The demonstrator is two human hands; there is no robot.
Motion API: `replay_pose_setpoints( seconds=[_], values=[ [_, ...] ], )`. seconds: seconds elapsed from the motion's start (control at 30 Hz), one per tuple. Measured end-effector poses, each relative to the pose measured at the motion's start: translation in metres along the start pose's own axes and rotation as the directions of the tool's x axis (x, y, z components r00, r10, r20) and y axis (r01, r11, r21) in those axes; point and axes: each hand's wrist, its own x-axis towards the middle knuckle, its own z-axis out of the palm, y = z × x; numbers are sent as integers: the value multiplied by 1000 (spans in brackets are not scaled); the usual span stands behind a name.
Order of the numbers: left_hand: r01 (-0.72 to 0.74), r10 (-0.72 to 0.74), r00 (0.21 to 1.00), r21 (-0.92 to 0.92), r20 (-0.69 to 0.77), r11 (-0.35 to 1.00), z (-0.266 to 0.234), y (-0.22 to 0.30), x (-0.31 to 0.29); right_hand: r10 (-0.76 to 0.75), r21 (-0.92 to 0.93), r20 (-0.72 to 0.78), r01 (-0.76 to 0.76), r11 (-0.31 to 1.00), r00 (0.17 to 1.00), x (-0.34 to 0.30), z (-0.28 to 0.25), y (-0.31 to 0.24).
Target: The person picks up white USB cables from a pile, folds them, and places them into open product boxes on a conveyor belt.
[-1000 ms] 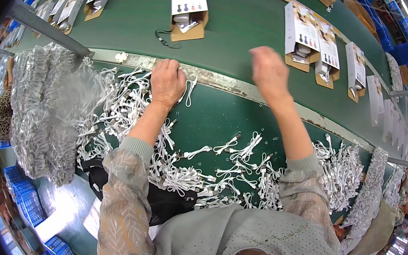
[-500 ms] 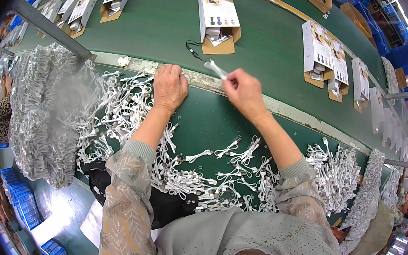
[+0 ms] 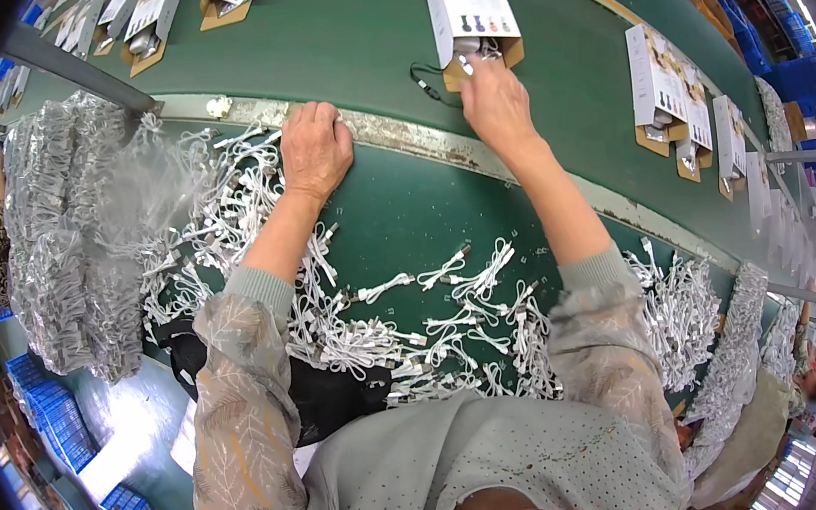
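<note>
My right hand [image 3: 500,108] is at the open flap end of a white printed box [image 3: 473,8], pinching the end of a white cable [image 3: 468,64] there. Its fingertips partly hide the opening, where grey and silvery contents show. A thin black strap [image 3: 431,81] lies beside the flap. My left hand [image 3: 317,152] rests on the worn metal rail [image 3: 405,140] with its fingers curled in; whatever is under them is hidden. Loose bundled white cables [image 3: 252,207] lie left of it, and more cable bundles [image 3: 479,307] spread across the green table nearer to me.
More open boxes [image 3: 662,80] stand along the green belt [image 3: 333,37] to the right and far left. Plastic-wrapped cable bundles [image 3: 65,244] are heaped at the left, beside a slanting metal post [image 3: 74,63]. A cable pile [image 3: 679,320] lies at the right.
My right hand has moved up and away from me with the white cable, from over the belt's near edge to the box opening. My left hand still rests on the rail.
</note>
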Motion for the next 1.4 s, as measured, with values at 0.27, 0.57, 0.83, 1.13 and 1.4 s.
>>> replay_pose_setpoints(
  seconds=[0.27, 0.57, 0.83, 1.13, 1.4],
  values=[
    [-7, 7, 1000, 14, -1, 1000, 5, -2, -1, -476, 425, 529, 265, 865, 703, -170, -113, -79],
    [-15, 15, 1000, 24, -13, 1000, 5, 1, -1, -705, 556, 454, 445, 702, 546, -195, -46, -169],
    [-14, 14, 1000, 19, -7, 1000, 2, 3, 0, -569, 434, 301, 421, 796, 765, -176, -38, -126],
    [11, -11, 1000, 29, 3, 1000, -2, -1, -2, 104, 454, 644, -488, 746, 758, -118, -69, -85],
    [16, -17, 999, 23, 27, 1000, -2, 0, -1, 87, 509, 605, -469, 722, 791, -114, -90, -65]
  ],
)
